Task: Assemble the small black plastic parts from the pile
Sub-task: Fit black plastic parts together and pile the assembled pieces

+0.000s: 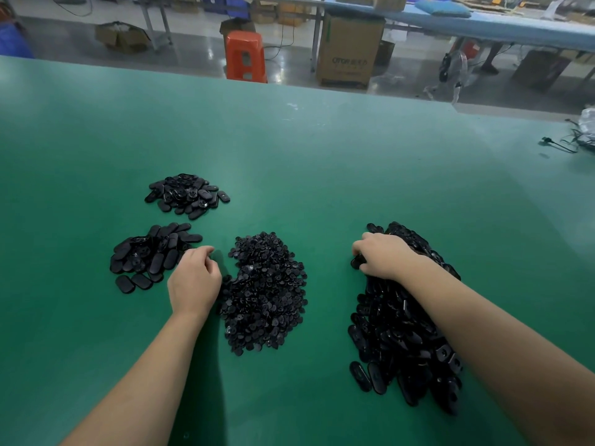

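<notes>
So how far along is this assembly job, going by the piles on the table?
Early, it seems. Two small heaps of oval pieces, far left and near left, may be finished work, though I can't confirm that. In hand: the left hand curls at the edge of the small round parts pile; the right hand grips a piece from the big oval shell pile. Both supply piles remain large.
</notes>
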Tool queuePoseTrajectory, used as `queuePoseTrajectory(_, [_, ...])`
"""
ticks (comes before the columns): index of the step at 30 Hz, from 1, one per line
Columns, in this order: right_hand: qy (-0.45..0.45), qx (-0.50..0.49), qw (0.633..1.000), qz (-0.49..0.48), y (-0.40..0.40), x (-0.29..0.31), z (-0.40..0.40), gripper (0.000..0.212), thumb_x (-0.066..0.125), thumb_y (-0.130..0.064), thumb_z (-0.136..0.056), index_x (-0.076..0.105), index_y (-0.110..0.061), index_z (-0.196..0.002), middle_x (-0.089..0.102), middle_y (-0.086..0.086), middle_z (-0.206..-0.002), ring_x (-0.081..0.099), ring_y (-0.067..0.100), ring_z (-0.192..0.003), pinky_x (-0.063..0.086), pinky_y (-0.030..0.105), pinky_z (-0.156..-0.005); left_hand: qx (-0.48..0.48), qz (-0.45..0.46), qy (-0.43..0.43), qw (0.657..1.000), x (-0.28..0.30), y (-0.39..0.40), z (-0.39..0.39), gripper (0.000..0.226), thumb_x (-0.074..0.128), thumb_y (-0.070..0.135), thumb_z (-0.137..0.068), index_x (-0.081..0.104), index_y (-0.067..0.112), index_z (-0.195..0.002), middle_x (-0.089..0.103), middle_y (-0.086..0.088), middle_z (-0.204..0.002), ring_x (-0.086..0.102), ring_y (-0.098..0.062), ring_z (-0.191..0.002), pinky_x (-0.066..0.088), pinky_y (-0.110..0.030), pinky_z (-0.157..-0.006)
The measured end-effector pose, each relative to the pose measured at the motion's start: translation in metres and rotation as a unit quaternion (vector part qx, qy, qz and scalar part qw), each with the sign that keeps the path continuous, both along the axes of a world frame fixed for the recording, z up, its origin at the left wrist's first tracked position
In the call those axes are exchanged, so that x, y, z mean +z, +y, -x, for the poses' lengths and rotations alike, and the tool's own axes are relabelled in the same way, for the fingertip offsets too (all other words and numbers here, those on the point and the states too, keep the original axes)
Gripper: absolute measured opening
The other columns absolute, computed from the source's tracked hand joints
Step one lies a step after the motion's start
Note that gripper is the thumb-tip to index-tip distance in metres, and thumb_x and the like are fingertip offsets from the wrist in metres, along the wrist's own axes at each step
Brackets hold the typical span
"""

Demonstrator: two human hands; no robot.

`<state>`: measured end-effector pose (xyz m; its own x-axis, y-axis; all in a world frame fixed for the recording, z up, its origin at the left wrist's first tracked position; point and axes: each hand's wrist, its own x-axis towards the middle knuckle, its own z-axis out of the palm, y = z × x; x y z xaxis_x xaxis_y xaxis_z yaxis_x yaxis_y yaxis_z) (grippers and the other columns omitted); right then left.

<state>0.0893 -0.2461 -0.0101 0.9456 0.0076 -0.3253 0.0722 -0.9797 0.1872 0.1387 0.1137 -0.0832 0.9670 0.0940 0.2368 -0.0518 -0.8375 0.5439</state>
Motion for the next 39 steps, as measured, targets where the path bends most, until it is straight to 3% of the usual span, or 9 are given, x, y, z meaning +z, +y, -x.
queuePoseTrajectory(4, [-0.032, 0.019, 0.999, 0.008, 0.002, -0.001, 0.002, 0.024, 0.056, -0.037, -0.094, 0.064, -0.019, -0.110, 0.059, 0.003, -0.109, 0.061, 0.026, -0.102, 0.048, 0.034, -0.074, 0.001, 0.001, -0.003, 1.000, 0.000, 0.001, 0.000, 0.030, 0.052, 0.011, -0.096, 0.070, 0.014, -0.120, 0.069, -0.003, -0.120, 0.067, -0.025, -0.100, 0.053, -0.038, -0.079])
queuePoseTrajectory(11, [-0.068, 0.033, 0.996, 0.042, 0.007, -0.006, 0.005, 0.021, 0.044, -0.023, -0.097, 0.052, -0.014, -0.081, 0.055, 0.000, -0.080, 0.053, 0.023, -0.071, 0.039, 0.030, -0.060, 0.002, -0.003, -0.005, 1.000, -0.002, 0.001, -0.001, 0.028, 0.053, 0.011, -0.095, 0.071, 0.013, -0.117, 0.070, -0.003, -0.118, 0.068, -0.025, -0.097, 0.053, -0.037, -0.076])
queuePoseTrajectory(16, [-0.064, 0.018, 0.998, 0.022, 0.002, -0.006, 0.003, 0.017, 0.044, -0.018, -0.097, 0.055, -0.013, -0.085, 0.061, 0.003, -0.084, 0.060, 0.026, -0.079, 0.041, 0.031, -0.062, 0.002, -0.006, -0.004, 1.000, -0.002, 0.000, -0.001, 0.028, 0.053, 0.011, -0.095, 0.071, 0.013, -0.116, 0.070, -0.003, -0.118, 0.067, -0.024, -0.098, 0.053, -0.037, -0.076])
queuePoseTrajectory(22, [-0.058, -0.013, 0.998, -0.008, -0.002, -0.012, 0.002, 0.022, 0.048, -0.014, -0.097, 0.065, -0.016, -0.110, 0.068, 0.005, -0.104, 0.064, 0.028, -0.096, 0.051, 0.036, -0.073, 0.002, -0.004, -0.003, 1.000, -0.001, 0.001, 0.000, 0.028, 0.052, 0.011, -0.096, 0.071, 0.013, -0.116, 0.070, -0.002, -0.118, 0.067, -0.024, -0.096, 0.053, -0.036, -0.076])
queuePoseTrajectory(26, [-0.111, -0.068, 0.988, -0.088, -0.006, -0.008, -0.002, 0.027, 0.049, -0.026, -0.102, 0.067, -0.015, -0.120, 0.068, 0.006, -0.115, 0.064, 0.028, -0.100, 0.054, 0.039, -0.084, 0.001, -0.006, -0.001, 1.000, -0.001, 0.000, -0.001, 0.028, 0.052, 0.011, -0.096, 0.071, 0.013, -0.116, 0.070, -0.002, -0.118, 0.067, -0.023, -0.095, 0.052, -0.034, -0.074])
queuePoseTrajectory(29, [-0.177, -0.166, 0.948, -0.206, -0.008, 0.002, -0.008, 0.027, 0.051, -0.017, -0.097, 0.070, -0.014, -0.117, 0.071, 0.005, -0.108, 0.064, 0.026, -0.091, 0.050, 0.031, -0.076, 0.002, -0.005, -0.002, 1.000, -0.002, 0.000, -0.001, 0.027, 0.052, 0.011, -0.096, 0.071, 0.013, -0.115, 0.070, -0.002, -0.117, 0.067, -0.023, -0.095, 0.053, -0.035, -0.074])
queuePoseTrajectory(32, [-0.206, -0.264, 0.870, -0.363, -0.001, 0.012, -0.011, 0.022, 0.048, -0.017, -0.096, 0.068, -0.016, -0.106, 0.065, -0.005, -0.079, 0.057, 0.015, -0.066, 0.045, 0.027, -0.062, 0.001, -0.005, -0.004, 1.000, -0.003, 0.001, -0.001, 0.027, 0.052, 0.011, -0.095, 0.072, 0.014, -0.114, 0.070, -0.001, -0.116, 0.067, -0.022, -0.093, 0.051, -0.033, -0.072])
queuePoseTrajectory(36, [-0.211, -0.348, 0.755, -0.515, 0.020, 0.012, -0.010, 0.024, 0.040, -0.023, -0.100, 0.060, -0.016, -0.091, 0.054, 0.002, -0.076, 0.050, 0.020, -0.066, 0.040, 0.028, -0.055, 0.003, -0.004, -0.005, 1.000, -0.004, 0.002, -0.001, 0.027, 0.052, 0.011, -0.096, 0.072, 0.014, -0.114, 0.070, -0.001, -0.116, 0.066, -0.022, -0.093, 0.050, -0.032, -0.071])
queuePoseTrajectory(39, [-0.206, -0.362, 0.715, -0.562, 0.037, 0.003, -0.004, 0.026, 0.042, -0.028, -0.102, 0.053, -0.012, -0.086, 0.047, 0.005, -0.072, 0.043, 0.021, -0.066, 0.034, 0.029, -0.058, 0.003, 0.000, -0.007, 1.000, -0.004, 0.001, -0.001, 0.027, 0.052, 0.011, -0.096, 0.072, 0.014, -0.114, 0.070, -0.001, -0.116, 0.066, -0.022, -0.094, 0.047, -0.030, -0.071])
